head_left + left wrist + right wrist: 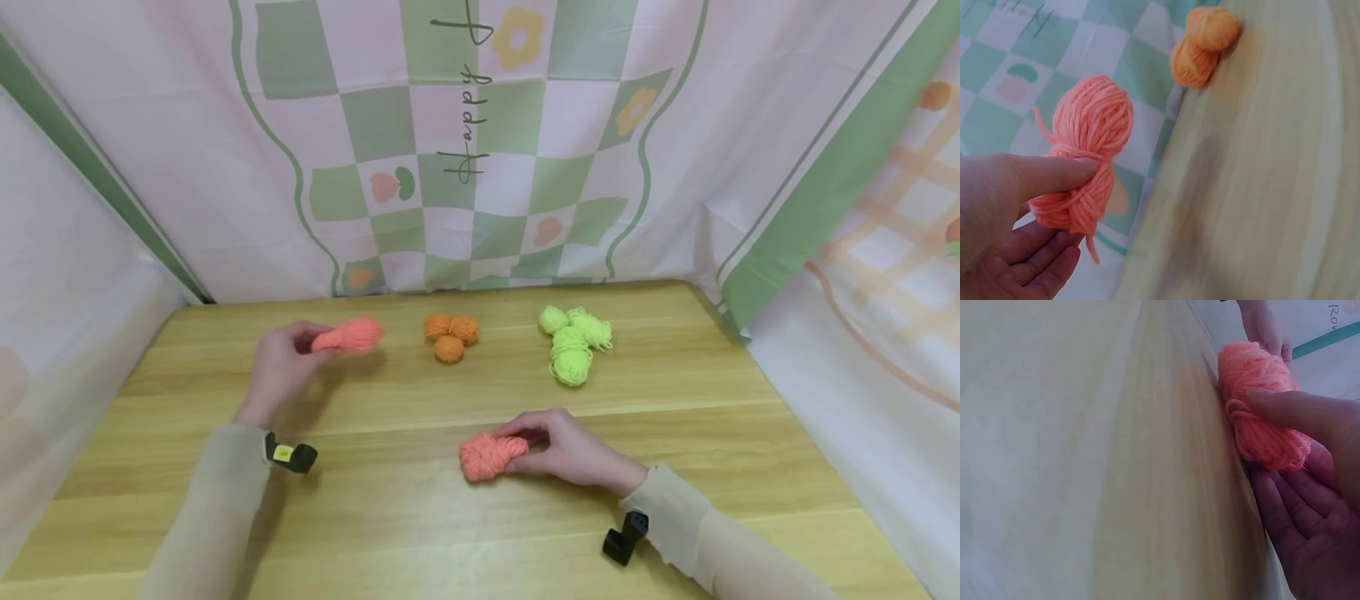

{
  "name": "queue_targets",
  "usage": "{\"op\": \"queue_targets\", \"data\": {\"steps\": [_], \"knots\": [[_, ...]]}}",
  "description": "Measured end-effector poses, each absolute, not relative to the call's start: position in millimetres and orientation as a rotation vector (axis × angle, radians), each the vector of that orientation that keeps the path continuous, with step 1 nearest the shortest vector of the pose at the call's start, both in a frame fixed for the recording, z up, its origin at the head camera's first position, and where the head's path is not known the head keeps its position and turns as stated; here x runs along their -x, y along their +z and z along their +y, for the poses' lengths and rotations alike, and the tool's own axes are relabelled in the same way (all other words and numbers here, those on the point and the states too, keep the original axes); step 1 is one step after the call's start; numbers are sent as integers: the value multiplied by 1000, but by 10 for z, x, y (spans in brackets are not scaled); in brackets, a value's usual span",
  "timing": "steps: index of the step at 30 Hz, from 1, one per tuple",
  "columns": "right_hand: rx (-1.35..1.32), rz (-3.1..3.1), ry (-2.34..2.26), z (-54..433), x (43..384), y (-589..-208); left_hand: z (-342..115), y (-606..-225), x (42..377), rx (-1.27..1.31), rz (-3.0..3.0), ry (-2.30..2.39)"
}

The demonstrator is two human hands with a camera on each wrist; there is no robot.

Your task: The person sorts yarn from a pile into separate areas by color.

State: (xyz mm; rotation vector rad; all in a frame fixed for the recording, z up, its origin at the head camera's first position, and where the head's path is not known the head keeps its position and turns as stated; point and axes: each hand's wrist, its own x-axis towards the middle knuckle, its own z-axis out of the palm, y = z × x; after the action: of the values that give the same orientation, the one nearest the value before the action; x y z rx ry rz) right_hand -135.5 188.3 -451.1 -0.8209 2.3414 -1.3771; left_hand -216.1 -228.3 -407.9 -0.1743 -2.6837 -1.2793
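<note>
My left hand [283, 364] pinches a coral-pink yarn skein [352, 335] between thumb and fingers, at the left of the table. In the left wrist view that skein [1091, 125] is tied at its waist, with loose ends hanging out, and its shadow falls on the wood. Nearer the front, my right hand [573, 450] grips a second coral-pink skein [486, 456] by its right end. The right wrist view shows the thumb across this skein [1260, 375] and the fingers underneath; whether it touches the table cannot be told.
Orange yarn balls [450, 333] sit in a small cluster at the back middle of the wooden table [375, 533]. Right of them lie lime-green yarn skeins [573, 354], bunched together. A checked curtain [510, 192] hangs along the table's back edge.
</note>
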Motion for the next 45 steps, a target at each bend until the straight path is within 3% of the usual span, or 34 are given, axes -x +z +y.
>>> {"op": "queue_targets", "data": {"steps": [29, 45], "knots": [[801, 2327, -1372, 1885, 1362, -4507, -1502, -4256, 1636, 511, -2759, -1434], [768, 2300, -1411, 1887, 1374, -4513, -1167, -4411, 1526, 728, -2898, -1459]]}}
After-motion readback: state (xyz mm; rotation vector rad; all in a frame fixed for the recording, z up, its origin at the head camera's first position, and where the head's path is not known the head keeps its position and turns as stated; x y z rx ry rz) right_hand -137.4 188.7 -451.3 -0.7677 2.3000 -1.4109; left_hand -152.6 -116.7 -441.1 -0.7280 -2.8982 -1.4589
